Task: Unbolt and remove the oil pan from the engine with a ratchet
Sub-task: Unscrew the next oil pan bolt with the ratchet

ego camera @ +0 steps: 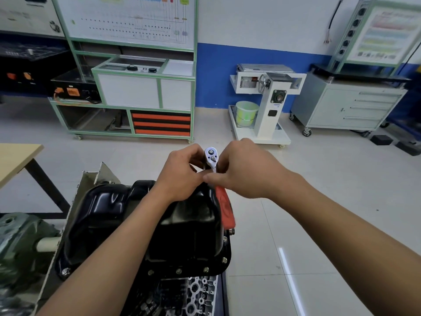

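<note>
- You have the ratchet (211,158) raised above the far end of the oil pan (145,215), with your left hand (182,173) pinched on its shank just under the head and your right hand (246,172) closed round the neck above the red grip.
- The red grip hangs free beside the pan's right wall; a slack pinch could let the tool drop onto the pan or the floor.
- The pan sits on the engine (196,295), and flange bolts (206,269) show along its near edge. Prying or lifting it while any remain could, I judge, bend the flange.
- Fiddling with the head's lever may leave the ratchet set to tighten rather than loosen.
- Your forearms hide much of the pan's middle and left flange; bolts there can't be counted.
- Whether a socket is fitted is hidden behind the head.
</note>
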The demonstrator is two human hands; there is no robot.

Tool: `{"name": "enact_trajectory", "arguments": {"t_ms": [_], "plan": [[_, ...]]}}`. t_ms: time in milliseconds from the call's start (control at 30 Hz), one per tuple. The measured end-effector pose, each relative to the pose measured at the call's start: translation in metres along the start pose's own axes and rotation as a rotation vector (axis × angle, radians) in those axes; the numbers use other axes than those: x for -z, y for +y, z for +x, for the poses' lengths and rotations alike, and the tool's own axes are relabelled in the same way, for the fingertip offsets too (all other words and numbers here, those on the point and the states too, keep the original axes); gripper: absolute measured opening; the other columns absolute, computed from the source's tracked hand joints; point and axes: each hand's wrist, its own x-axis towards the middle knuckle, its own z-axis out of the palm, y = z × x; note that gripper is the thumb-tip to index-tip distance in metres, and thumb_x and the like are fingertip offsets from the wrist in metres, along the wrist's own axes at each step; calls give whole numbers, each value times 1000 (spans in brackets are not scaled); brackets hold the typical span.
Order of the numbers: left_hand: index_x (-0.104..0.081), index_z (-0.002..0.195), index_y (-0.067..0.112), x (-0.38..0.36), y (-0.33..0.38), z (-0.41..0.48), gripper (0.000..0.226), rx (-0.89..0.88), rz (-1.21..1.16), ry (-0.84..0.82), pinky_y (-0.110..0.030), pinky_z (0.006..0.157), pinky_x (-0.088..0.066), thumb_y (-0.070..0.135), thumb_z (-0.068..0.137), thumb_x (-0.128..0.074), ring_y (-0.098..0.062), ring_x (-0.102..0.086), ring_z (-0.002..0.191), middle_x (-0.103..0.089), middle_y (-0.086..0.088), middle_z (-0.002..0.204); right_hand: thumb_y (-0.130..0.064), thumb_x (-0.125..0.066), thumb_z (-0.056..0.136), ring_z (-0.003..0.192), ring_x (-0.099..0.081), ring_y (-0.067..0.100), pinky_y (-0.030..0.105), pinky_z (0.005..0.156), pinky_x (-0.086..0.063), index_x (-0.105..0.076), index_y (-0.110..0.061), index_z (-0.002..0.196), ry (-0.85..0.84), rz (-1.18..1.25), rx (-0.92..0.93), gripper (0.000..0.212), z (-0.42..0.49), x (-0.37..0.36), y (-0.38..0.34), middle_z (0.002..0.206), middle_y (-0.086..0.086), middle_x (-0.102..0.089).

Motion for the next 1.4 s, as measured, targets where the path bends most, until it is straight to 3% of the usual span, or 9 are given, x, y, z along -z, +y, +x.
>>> {"name": "enact_trajectory", "arguments": {"t_ms": [100, 200, 367, 467, 600, 800, 900, 1100, 1400], "plan": [[-71, 90, 21, 0, 2, -1, 28, -12, -21, 9, -25, 69, -54, 7, 73, -88, -11, -70, 75, -75, 4, 83, -49, -77, 78, 67, -60, 21, 30, 58, -46, -72, -22, 78, 14, -45, 12, 28, 3, 7, 2, 77, 1, -63], [-72, 89, 32, -1, 4, -2, 31, -37, -23, -12, -18, 71, -53, 11, 75, -90, -5, -68, 71, -75, 7, 82, -27, -71, 88, 74, -57, 26, 30, 60, -40, -74, -27, 94, 76, -178, 69, 7, 9, 7, 8, 86, 3, -63], [-75, 99, 24, 1, 6, -3, 30, -12, -35, -24, -22, 80, -57, 6, 78, -87, -7, -72, 82, -77, 7, 88, 4, -53, 87, 104, -58, 33, 39, 80, -51, -71, -29, 117, 117, -236, 149, 48, 28, 2, 22, 115, 5, -67], [-73, 101, 30, 2, 8, -3, 34, -18, -24, -63, -23, 80, -56, 5, 80, -84, -5, -73, 88, -77, 10, 91, 11, -50, 84, 129, -52, 27, 40, 98, -47, -70, -18, 122, 92, -137, 269, 51, 32, -1, 24, 144, 1, -55], [-72, 99, 24, 2, 7, -4, 28, -22, -12, -52, -26, 81, -57, 3, 82, -82, -8, -74, 88, -77, 9, 90, 8, -49, 88, 132, -47, 27, 42, 104, -41, -63, -11, 130, 75, -73, 322, 48, 27, -6, 26, 151, 2, -47], [-72, 102, 12, -1, 4, -3, 25, -12, -13, 3, -26, 78, -57, 3, 82, -82, -9, -74, 84, -77, 4, 89, -23, -56, 95, 99, -56, 29, 39, 76, -49, -68, -19, 108, 116, -227, 173, 18, 21, 3, 23, 102, 3, -65], [-72, 101, 10, -2, 3, -2, 24, -13, -15, 28, -21, 73, -55, 3, 81, -83, -8, -73, 83, -76, 3, 89, -37, -60, 91, 76, -55, 26, 30, 59, -37, -71, -25, 92, 153, -222, 51, 17, 13, 8, 19, 78, 0, -57], [-70, 91, 11, -1, 1, -1, 28, -22, -13, 24, -31, 71, -59, 9, 66, -83, -8, -70, 78, -75, 6, 83, -56, -65, 84, 47, -44, 10, 27, 48, -30, -52, -20, 45, 41, -7, 41, 55, -6, -2, 7, 49, -3, -48], [-73, 113, 21, 1, 5, -3, 38, -38, -57, -51, -28, 82, -57, 5, 81, -85, -15, -71, 86, -77, 4, 97, -42, -73, 85, 61, -52, 18, 28, 55, -40, -67, -26, 69, 11, 18, 19, 23, -4, 10, 8, 79, 2, -63]]}}
